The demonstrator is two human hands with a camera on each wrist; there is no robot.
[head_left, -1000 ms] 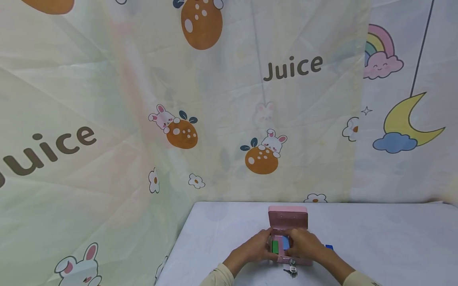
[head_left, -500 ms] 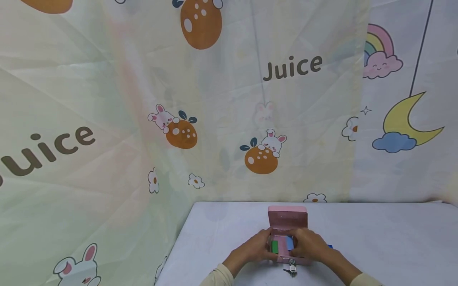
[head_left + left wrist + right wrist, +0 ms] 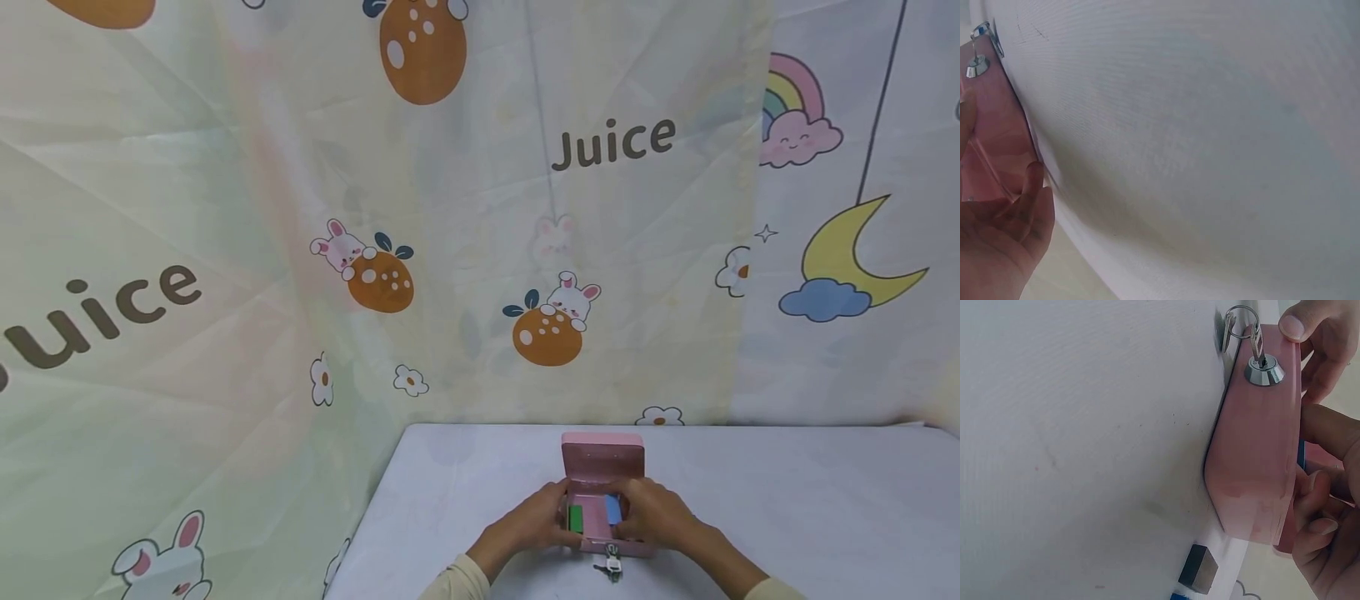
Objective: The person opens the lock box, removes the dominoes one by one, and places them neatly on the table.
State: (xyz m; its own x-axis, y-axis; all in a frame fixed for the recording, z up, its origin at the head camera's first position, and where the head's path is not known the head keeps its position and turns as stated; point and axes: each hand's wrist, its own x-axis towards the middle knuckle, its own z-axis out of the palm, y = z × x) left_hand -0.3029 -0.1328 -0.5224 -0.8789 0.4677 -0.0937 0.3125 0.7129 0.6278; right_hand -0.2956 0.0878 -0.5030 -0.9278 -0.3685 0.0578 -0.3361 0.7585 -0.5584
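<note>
A pink metal lockbox (image 3: 595,515) stands on the white table with its lid (image 3: 603,460) raised. My left hand (image 3: 534,518) grips the box's left side, thumb near the front edge and fingers toward the back. Inside, a green block (image 3: 576,518) lies along the left wall. Toward the right wall is a light blue block (image 3: 613,509), which my right hand (image 3: 655,515) pinches between thumb and fingers; the hand covers part of it. In the right wrist view, keys on a ring (image 3: 1255,331) hang from the round lock (image 3: 1264,370) on the box's front.
Outside the box, a dark grey block (image 3: 1199,569) lies on the table beside its right end, with the corner of a blue piece (image 3: 1180,597) next to it. A printed curtain (image 3: 480,250) hangs behind the white table (image 3: 787,500).
My right hand has shifted right, carrying the light blue block from mid-box toward the right wall. It now hides the blue piece outside. My left hand has stayed in place.
</note>
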